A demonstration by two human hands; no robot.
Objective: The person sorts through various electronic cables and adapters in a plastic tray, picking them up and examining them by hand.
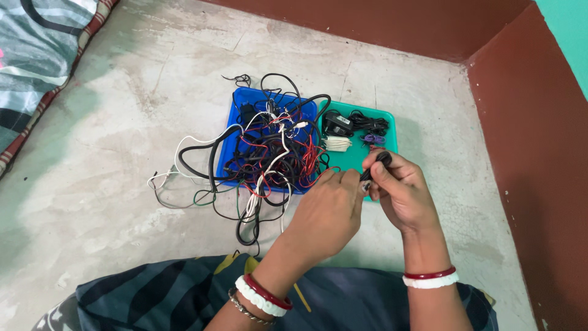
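Most of the frame is a bare, pale concrete floor [110, 141], mottled and scuffed, with darker damp-looking patches at the left. Along the top and right edges runs a reddish-brown painted wall base [533, 122], meeting in a corner at the upper right, with a strip of teal wall [572, 30] above it. In the upper left corner lies the edge of a patterned mattress [37, 55] with a striped border.

At the centre of the frame sits a blue tray [245, 101] heaped with a tangle of wires [269, 153] in black, red and white; several loops spill over its left rim onto the floor. Touching its right side is a smaller teal tray [386, 119] holding a black adapter [337, 122], a coiled black cable [370, 124], a white bundle [337, 144] and a small purple coil [372, 139].

At the bottom of the frame dark striped cloth covers the person's lap [153, 294]. Both hands meet just in front of the teal tray, wrists ringed with red and white bangles. The right hand [401, 190] pinches a short black cable piece [376, 165] between thumb and fingers, its top end poking above them. The left hand [327, 211], fingers curled, closes on the lower end of the same piece.
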